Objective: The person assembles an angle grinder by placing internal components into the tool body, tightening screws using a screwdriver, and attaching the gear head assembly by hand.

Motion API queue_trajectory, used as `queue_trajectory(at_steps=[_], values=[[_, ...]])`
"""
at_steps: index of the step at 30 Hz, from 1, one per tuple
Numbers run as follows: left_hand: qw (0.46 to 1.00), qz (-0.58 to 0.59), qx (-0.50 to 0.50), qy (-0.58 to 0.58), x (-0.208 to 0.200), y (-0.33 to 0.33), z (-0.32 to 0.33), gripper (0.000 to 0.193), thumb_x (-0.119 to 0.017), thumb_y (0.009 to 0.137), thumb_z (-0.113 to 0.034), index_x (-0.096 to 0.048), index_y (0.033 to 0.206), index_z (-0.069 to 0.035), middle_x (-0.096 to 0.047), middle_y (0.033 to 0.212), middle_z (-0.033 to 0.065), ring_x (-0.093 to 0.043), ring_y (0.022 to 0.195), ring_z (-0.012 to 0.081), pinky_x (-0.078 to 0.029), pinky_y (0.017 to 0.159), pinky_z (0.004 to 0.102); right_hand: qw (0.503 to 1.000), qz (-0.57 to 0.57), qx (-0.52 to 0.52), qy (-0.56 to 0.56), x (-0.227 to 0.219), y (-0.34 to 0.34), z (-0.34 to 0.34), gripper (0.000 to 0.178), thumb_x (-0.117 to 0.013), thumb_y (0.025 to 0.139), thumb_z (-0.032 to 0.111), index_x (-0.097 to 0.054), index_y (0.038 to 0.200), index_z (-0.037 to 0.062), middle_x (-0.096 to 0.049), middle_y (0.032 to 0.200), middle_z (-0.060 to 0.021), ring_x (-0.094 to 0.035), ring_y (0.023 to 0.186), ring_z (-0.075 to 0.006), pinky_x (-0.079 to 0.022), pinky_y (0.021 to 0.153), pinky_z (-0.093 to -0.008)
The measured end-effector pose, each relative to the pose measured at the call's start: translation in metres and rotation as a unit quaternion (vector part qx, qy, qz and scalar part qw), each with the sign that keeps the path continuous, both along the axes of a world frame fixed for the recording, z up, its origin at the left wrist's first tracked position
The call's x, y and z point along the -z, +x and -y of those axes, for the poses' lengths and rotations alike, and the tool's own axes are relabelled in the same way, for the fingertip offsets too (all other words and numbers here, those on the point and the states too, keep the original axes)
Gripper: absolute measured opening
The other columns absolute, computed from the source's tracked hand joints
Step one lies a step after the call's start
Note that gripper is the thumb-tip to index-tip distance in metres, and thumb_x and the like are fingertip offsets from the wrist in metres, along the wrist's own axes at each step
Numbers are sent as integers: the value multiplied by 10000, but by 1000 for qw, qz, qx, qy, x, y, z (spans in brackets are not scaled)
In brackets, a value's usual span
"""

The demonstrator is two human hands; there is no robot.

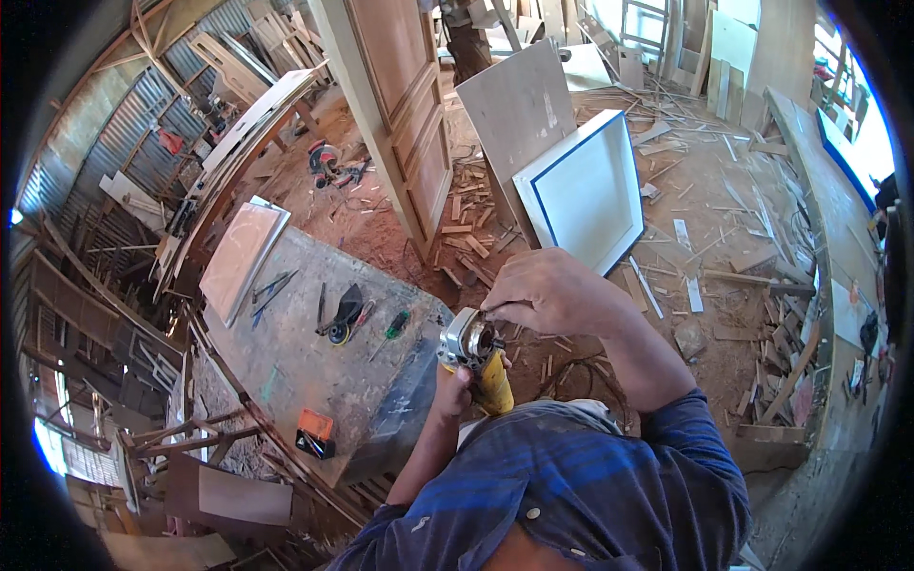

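My left hand (453,392) is wrapped round a hand-held power tool (493,388) with a yellow body and a silver metal head. The head points up and away from my body, and its round opening shows a dark and brassy inside. Just above the head's right side is my right hand (552,290), its fingers pinched together; anything between them is too small or hidden to make out. Left of the tool, the worktable (314,381) carries a green-handled screwdriver (398,324), a black and yellow item (348,314) and an orange and black case (315,433).
Pale boards (246,257) lie on the table's far left corner. Beyond it stands a panelled wooden door (400,114). A white tray-like panel with blue edging (586,195) leans on a plywood sheet (519,105). Wood offcuts (781,371) litter the floor; a bench (809,190) runs along the right.
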State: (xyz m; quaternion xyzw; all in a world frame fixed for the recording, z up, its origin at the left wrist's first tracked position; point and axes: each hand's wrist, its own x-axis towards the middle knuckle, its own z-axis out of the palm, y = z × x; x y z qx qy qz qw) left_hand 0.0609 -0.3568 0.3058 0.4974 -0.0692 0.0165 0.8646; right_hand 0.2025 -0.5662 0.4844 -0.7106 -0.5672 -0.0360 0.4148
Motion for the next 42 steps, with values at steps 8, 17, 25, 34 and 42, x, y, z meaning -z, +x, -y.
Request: queue_trajectory(at_steps=[8, 17, 25, 34, 42], values=[[1000, -3, -16, -22, -5, -16, -27, 1094, -926, 773, -684, -515, 1542, -23, -721, 1259, 152, -774, 1036, 303, -640, 889, 459, 983, -146, -112, -26, -8, 13, -38, 141, -864, 917, 91, -839, 1035, 18, -836, 967, -120, -809, 883, -250, -619, 787, -361], [997, -24, -64, -32, -6, -37, -83, 1106, -948, 764, -655, -510, 1547, -9, -722, 1278, 154, -762, 1092, 302, -642, 931, 482, 967, -198, -154, -33, -12, 10, -111, 153, -875, 926, 63, -842, 1062, 1, -847, 961, -120, -815, 883, -198, -624, 801, -321], [993, -37, -108, -41, 0, -55, -155, 1127, -942, 752, -673, -506, 1553, -12, -714, 1313, 147, -756, 1131, 293, -641, 947, 484, 926, -306, -205, -84, -3, 16, -209, 243, -933, 894, 155, -841, 1061, 6, -848, 967, -78, -782, 903, -117, -605, 839, -303], [985, -49, -162, 33, -9, -78, -253, 1088, -772, 800, -877, -578, 1416, -2, -757, 1163, 176, -785, 1027, 315, -644, 912, 476, 912, -323, -234, -93, -8, 0, -330, 237, -938, 893, 132, -838, 1058, -5, -834, 938, -70, -772, 894, -116, -604, 844, -292], [986, -50, -157, 12, -5, -102, -339, 1140, -774, 790, -889, -546, 1475, -6, -751, 1225, 180, -779, 1060, 327, -638, 931, 495, 930, -236, -264, -103, -12, -16, -426, 179, -897, 888, 51, -830, 1046, 0, -831, 939, -66, -768, 882, -105, -606, 832, -294]])
